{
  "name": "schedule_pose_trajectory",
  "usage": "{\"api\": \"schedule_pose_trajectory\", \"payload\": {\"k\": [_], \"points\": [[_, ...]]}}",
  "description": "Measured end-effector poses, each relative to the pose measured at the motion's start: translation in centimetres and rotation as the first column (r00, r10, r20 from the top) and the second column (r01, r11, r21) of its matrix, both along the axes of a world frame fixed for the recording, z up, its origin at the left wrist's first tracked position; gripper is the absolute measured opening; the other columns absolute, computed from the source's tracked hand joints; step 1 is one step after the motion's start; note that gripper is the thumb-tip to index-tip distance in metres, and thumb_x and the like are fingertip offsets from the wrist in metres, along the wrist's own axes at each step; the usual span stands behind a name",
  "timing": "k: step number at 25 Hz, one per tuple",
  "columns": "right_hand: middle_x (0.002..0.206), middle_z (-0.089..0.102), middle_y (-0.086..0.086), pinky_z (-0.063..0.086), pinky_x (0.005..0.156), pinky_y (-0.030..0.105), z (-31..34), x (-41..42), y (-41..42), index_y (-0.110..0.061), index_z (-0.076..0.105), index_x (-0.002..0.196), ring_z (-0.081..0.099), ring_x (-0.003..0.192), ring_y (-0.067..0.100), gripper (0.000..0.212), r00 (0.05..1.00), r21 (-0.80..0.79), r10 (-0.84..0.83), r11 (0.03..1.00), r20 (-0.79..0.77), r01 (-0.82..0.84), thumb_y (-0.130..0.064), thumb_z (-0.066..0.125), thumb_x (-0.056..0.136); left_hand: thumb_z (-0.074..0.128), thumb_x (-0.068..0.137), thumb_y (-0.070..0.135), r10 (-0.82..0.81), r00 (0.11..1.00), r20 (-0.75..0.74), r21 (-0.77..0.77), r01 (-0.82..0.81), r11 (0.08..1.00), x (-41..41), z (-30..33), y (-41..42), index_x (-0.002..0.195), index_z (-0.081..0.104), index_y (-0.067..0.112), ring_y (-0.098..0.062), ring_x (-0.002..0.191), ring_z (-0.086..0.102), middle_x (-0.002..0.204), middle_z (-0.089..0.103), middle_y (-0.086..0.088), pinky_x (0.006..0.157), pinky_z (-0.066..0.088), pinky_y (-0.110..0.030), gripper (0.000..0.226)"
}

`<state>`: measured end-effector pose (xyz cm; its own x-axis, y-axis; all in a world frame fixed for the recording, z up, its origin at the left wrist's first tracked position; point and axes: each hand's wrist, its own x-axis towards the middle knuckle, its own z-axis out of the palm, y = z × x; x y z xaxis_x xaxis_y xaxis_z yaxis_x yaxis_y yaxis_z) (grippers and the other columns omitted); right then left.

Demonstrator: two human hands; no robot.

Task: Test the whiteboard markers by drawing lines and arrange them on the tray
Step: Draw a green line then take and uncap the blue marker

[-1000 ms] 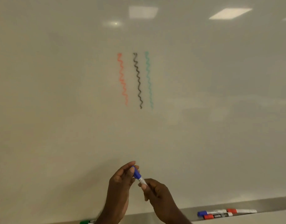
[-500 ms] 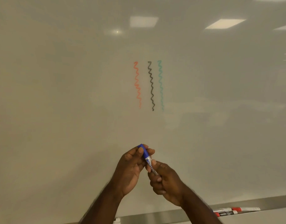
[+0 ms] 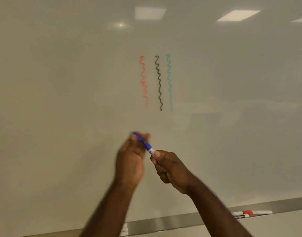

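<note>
A blue whiteboard marker (image 3: 147, 147) is held in front of the whiteboard (image 3: 61, 100), below three wavy lines: red (image 3: 143, 82), black (image 3: 158, 82) and green (image 3: 169, 82). My right hand (image 3: 170, 168) grips the marker's white barrel. My left hand (image 3: 131, 161), blurred by motion, pinches the blue cap end. Whether the cap is on or off the barrel is too blurred to tell. Along the bottom runs the grey metal tray (image 3: 163, 223).
On the tray at the right lie a red-capped marker (image 3: 257, 212) and another marker (image 3: 240, 216) beside it. A white marker end (image 3: 124, 230) shows on the tray beside my left forearm. Ceiling lights reflect in the board's top.
Both hands have risen with the blue marker. The left hand has shifted left and is now blurred, drawing the cap end away from the right hand.
</note>
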<state>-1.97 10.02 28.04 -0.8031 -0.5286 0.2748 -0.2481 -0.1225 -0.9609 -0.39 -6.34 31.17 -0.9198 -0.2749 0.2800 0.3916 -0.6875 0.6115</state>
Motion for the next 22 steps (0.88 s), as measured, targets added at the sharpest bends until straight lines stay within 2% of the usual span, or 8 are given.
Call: {"api": "schedule_pose_trajectory", "payload": {"k": [2, 4, 6, 10, 13, 16, 20, 22], "points": [[0.058, 0.026, -0.003, 0.013, 0.044, 0.022, -1.6, -0.2, 1.7, -0.017, 0.051, 0.077, 0.014, 0.049, 0.01, 0.034, 0.998, -0.031, -0.036, 0.999, 0.042, 0.038, -0.041, 0.042, 0.098, 0.089, 0.057, 0.022, 0.109, 0.989, -0.102, 0.123, -0.096, 0.988, -0.8, 2.4, -5.3, 0.077, 0.075, 0.011, -0.016, 0.087, 0.072, 0.083, 0.074, -0.004, 0.083, 0.056, -0.03, 0.027], [0.057, 0.03, -0.004, 0.019, 0.043, 0.021, -3.3, -0.5, 3.2, -0.014, 0.053, 0.079, 0.019, 0.048, 0.009, 0.034, 0.981, -0.007, -0.19, 0.982, -0.039, 0.19, -0.043, 0.044, 0.095, 0.074, 0.079, 0.022, 0.253, 0.958, -0.135, 0.034, -0.251, 0.967, -0.2, 5.3, -8.1, 0.079, 0.073, 0.016, -0.015, 0.094, 0.07, 0.083, 0.074, 0.001, 0.087, 0.054, -0.028, 0.006], [0.058, 0.034, -0.004, 0.025, 0.045, 0.019, -3.6, -0.9, 3.3, -0.013, 0.057, 0.083, 0.025, 0.049, 0.008, 0.033, 0.937, -0.001, -0.313, 0.949, -0.152, 0.316, -0.039, 0.044, 0.098, 0.052, 0.095, 0.021, 0.295, 0.945, -0.143, -0.117, -0.312, 0.943, -0.2, 6.2, -7.1, 0.09, 0.064, 0.016, -0.014, 0.093, 0.07, 0.082, 0.074, 0.002, 0.09, 0.052, -0.026, 0.014], [0.062, 0.039, 0.0, 0.03, 0.051, 0.023, -1.0, -1.7, 2.1, -0.022, 0.065, 0.095, 0.032, 0.055, 0.013, 0.026, 0.878, -0.057, -0.372, 0.926, -0.303, 0.373, -0.035, 0.042, 0.097, 0.048, 0.098, 0.019, 0.286, 0.941, -0.179, -0.332, -0.331, 0.883, -0.7, 5.2, -3.1, 0.098, 0.063, 0.014, -0.017, 0.099, 0.069, 0.09, 0.074, 0.001, 0.089, 0.051, -0.026, 0.016], [0.071, 0.056, 0.0, 0.04, 0.055, 0.025, 1.3, -3.0, 2.5, -0.026, 0.064, 0.111, 0.048, 0.056, 0.013, 0.024, 0.804, -0.151, -0.454, 0.89, -0.384, 0.43, -0.024, 0.045, 0.096, 0.053, 0.092, 0.025, 0.322, 0.896, -0.307, -0.445, -0.434, 0.783, -1.0, 6.4, -2.8, 0.113, 0.062, 0.006, -0.019, 0.11, 0.064, 0.11, 0.071, 0.0, 0.094, 0.05, -0.028, 0.03], [0.088, 0.066, 0.01, 0.05, 0.053, 0.027, 4.2, -4.0, 2.7, -0.024, 0.055, 0.128, 0.063, 0.059, 0.021, 0.032, 0.776, -0.267, -0.495, 0.868, -0.391, 0.419, -0.01, 0.047, 0.1, 0.052, 0.096, 0.014, 0.392, 0.808, -0.44, -0.488, -0.581, 0.651, -2.1, 8.0, -2.4, 0.124, 0.057, -0.003, -0.016, 0.118, 0.059, 0.122, 0.065, -0.007, 0.1, 0.046, -0.028, 0.032], [0.099, 0.07, 0.015, 0.052, 0.06, 0.028, 8.2, -5.6, 3.7, -0.012, 0.064, 0.116, 0.069, 0.073, 0.03, 0.03, 0.833, -0.441, -0.447, 0.851, -0.325, 0.284, -0.004, 0.04, 0.099, 0.049, 0.098, 0.009, 0.467, 0.705, -0.534, -0.482, -0.708, 0.516, -3.9, 9.9, -2.0, 0.128, 0.052, -0.004, -0.012, 0.122, 0.056, 0.128, 0.059, -0.009, 0.1, 0.044, -0.025, 0.032], [0.101, 0.072, 0.012, 0.054, 0.071, 0.03, 9.8, -6.6, 4.3, -0.016, 0.063, 0.115, 0.07, 0.086, 0.03, 0.029, 0.78, -0.451, -0.475, 0.847, -0.408, 0.28, -0.002, 0.048, 0.095, 0.049, 0.099, 0.015, 0.508, 0.645, -0.572, -0.495, -0.764, 0.413, -5.1, 10.3, -2.0, 0.129, 0.053, -0.002, -0.008, 0.123, 0.054, 0.129, 0.06, -0.005, 0.105, 0.042, -0.029, 0.035]]}}
